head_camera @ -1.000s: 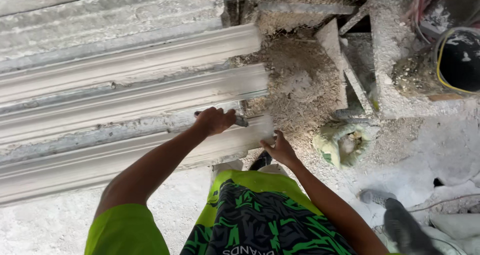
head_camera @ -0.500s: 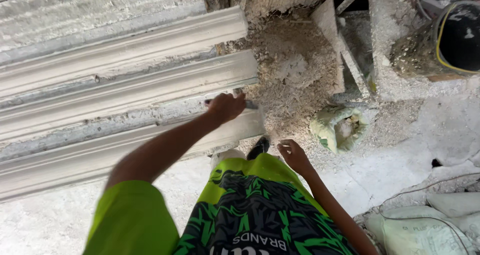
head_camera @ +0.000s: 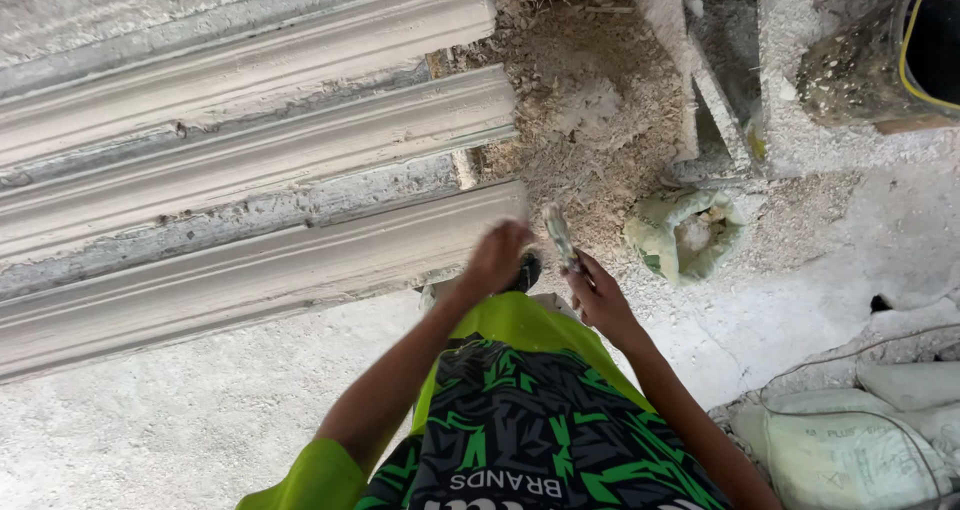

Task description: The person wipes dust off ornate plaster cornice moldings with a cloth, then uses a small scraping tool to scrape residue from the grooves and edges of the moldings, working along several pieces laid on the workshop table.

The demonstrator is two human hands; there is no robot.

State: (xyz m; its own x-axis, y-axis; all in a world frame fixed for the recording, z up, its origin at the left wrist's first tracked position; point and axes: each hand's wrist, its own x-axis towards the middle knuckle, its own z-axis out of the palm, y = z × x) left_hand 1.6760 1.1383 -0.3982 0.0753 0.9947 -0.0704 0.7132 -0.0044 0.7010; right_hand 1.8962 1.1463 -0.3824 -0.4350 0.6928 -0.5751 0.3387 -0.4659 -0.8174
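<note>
Overhead, looking down on both hands meeting just off the near end of the lowest plaster cornice moulding [head_camera: 260, 270].

- Right hand [head_camera: 603, 300]: closed around the lower end of a small plaster-caked hand tool [head_camera: 558, 236], probably a scraper or narrow blade; the exact type is too crusted and blurred to tell. The tool stands up out of the fist, tip pointing away from the body.
- Left hand [head_camera: 495, 260]: motion-blurred, fingers bunched, close beside the tool and just off the moulding's end. Cannot tell whether it grips anything or only touches.
- Tool judged light and stiff, with a rough dried coating, so unlikely to slip. Best held low on the handle end, as it is now, leaving the tip free.
- Three long white mouldings lie side by side: upper [head_camera: 250, 65], middle [head_camera: 270, 145], and the lowest one nearest the hands. These look rigid but brittle; the long thin profile would likely crack if lifted by one end. Edges appear chalky, and support at two spread points seems the safer hold.
- Heap of dry plaster rubble [head_camera: 590, 110] beyond the hands; an open pale green sack [head_camera: 685, 232] with powder sits right of the tool.
- Filled sacks [head_camera: 860, 430] lie at lower right.
- Floor [head_camera: 150, 420] dusted white.
</note>
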